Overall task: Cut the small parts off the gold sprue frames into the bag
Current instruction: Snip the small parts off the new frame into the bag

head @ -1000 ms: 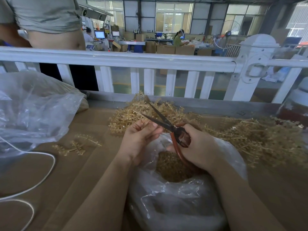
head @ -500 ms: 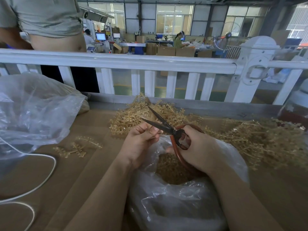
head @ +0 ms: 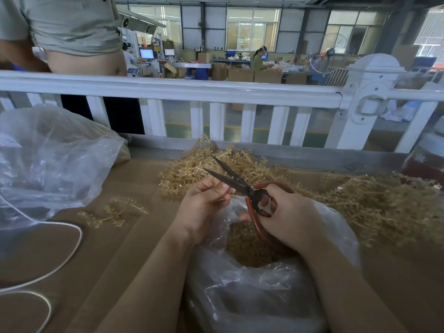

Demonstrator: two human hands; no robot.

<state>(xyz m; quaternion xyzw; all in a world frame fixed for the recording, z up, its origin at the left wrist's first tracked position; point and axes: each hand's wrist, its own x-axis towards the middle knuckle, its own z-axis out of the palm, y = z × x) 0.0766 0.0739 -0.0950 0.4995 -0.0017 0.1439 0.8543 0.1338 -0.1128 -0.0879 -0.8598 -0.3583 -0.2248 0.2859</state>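
Observation:
My right hand (head: 290, 219) grips red-handled scissors (head: 230, 179), whose dark blades stand apart and point up and left. My left hand (head: 204, 207) pinches a thin gold sprue frame piece (head: 217, 182) beside the blades, just above the mouth of a clear plastic bag (head: 252, 296). Inside the bag lies a heap of small gold parts (head: 247, 246). Piles of gold sprue frames (head: 192, 169) lie behind my hands and spread to the right (head: 384, 207).
The table is covered in brown cardboard (head: 120, 260). A big clear bag (head: 48, 159) sits at the left, with a white cable (head: 60, 265) looping below it. Loose sprue frames (head: 113, 212) lie left of centre. A white railing (head: 192, 92) runs behind; a person stands beyond it.
The scissors stay open with their blades apart, shifting slightly. My left hand's fingers have adjusted their hold on the sprue piece. The view has tilted a little.

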